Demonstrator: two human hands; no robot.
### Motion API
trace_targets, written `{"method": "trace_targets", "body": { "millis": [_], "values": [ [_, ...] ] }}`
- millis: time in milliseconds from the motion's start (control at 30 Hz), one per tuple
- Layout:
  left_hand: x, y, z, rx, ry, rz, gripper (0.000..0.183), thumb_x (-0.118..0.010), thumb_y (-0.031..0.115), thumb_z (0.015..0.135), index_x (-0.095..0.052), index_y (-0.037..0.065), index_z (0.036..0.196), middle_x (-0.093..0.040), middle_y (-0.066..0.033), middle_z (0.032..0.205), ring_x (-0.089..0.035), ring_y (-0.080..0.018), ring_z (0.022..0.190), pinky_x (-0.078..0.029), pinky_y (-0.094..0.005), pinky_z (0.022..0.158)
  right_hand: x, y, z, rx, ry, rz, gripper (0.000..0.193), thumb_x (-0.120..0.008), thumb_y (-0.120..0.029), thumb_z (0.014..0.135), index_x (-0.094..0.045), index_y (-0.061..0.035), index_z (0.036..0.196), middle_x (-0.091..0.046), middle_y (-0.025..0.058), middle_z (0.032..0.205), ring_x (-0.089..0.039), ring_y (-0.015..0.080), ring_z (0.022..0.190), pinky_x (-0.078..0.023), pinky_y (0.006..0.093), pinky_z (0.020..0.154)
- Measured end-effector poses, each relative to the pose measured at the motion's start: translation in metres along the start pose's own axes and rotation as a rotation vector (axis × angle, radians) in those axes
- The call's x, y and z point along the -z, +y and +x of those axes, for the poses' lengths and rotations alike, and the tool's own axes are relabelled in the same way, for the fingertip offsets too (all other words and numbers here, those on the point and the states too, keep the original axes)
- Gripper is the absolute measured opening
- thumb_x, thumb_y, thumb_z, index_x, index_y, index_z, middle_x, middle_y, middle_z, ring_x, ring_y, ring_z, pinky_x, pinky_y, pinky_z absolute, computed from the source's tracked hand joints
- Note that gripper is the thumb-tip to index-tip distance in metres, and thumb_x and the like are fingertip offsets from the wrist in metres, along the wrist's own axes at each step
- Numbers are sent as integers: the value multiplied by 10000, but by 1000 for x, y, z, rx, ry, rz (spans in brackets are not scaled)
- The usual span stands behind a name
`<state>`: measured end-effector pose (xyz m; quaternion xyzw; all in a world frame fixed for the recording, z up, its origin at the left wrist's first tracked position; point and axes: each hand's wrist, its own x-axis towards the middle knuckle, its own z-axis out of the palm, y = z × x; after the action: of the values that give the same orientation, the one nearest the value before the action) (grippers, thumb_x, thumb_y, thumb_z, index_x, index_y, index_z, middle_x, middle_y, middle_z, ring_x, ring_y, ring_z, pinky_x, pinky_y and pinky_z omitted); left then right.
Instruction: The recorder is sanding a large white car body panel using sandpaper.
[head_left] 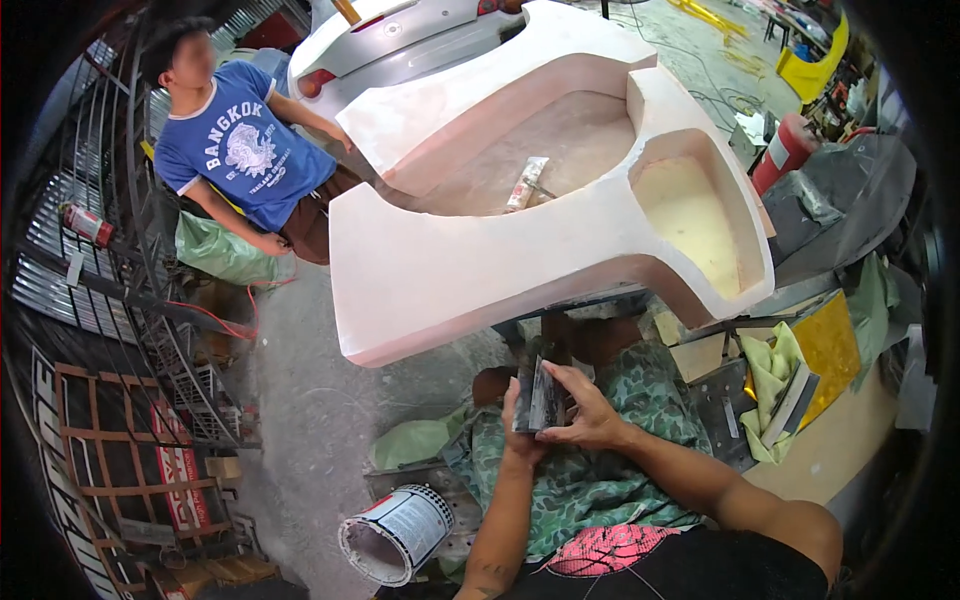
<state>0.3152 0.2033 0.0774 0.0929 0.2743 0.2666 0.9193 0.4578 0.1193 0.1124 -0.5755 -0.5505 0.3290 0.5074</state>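
Observation:
In front of my lap I hold a dark, rectangular block [545, 402] with a scuffed, greyish face; it looks like a sanding block. My left hand [518, 420] is closed along its left side. The fingers of my right hand [590, 412] grip it from the right, with the thumb near its upper end. Just beyond my knees stands a large, pale pinkish-white moulded body [450, 255] with a deep hollow in its middle. A crumpled tube [525, 184] lies in that hollow, beside a small dark tool [541, 190]. The block is apart from the body.
A person in a blue T-shirt [245, 140] stands at the far left of the body. An open bucket [397, 535] lies tipped on the floor at my left. On my right are a green cloth [772, 385] and a yellow sheet [825, 350]. A silver car [410, 45] stands behind.

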Motion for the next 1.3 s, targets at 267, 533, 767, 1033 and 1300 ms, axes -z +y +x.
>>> {"method": "trace_targets", "body": {
  "millis": [267,533,767,1033,1300],
  "values": [
    [11,-5,-3,54,55,174,511,-499,521,1029,-604,89,1278,-682,-106,1201,-679,-253,1063,-556,-421,945,-5,14,-11,31,-143,-171,1158,-946,-307,650,-306,-26,1574,-493,235,1452,-500,420,1330,-408,425,1110],
    [-6,-10,2,83,74,256,456,-542,508,1021,-618,112,1234,-685,-62,1118,-677,-211,994,-561,-375,881,2,19,-15,-69,-99,-61,1143,-928,-284,664,-290,-46,1582,-451,254,1477,-479,442,1338,-424,463,1105],
    [-3,-7,4,36,158,225,467,-552,512,1013,-621,101,1223,-682,-68,1125,-677,-213,1017,-556,-377,893,-2,9,-7,-71,-99,-46,1073,-892,-217,683,-316,-31,1569,-464,248,1453,-488,440,1317,-425,459,1106],
    [-5,-2,0,47,53,148,622,-464,574,1026,-602,35,1306,-687,-112,1202,-676,-263,1086,-538,-402,972,4,7,-8,30,61,-74,1063,-914,-216,666,-348,-1,1539,-477,255,1466,-482,420,1351,-410,441,1132],
    [-15,-9,-9,68,98,303,458,-521,463,1042,-606,76,1272,-678,-70,1160,-670,-210,1043,-544,-371,918,-1,20,-19,-40,-53,-57,1123,-947,-239,632,-339,17,1541,-481,259,1482,-492,409,1361,-412,429,1131]
  ]
}}
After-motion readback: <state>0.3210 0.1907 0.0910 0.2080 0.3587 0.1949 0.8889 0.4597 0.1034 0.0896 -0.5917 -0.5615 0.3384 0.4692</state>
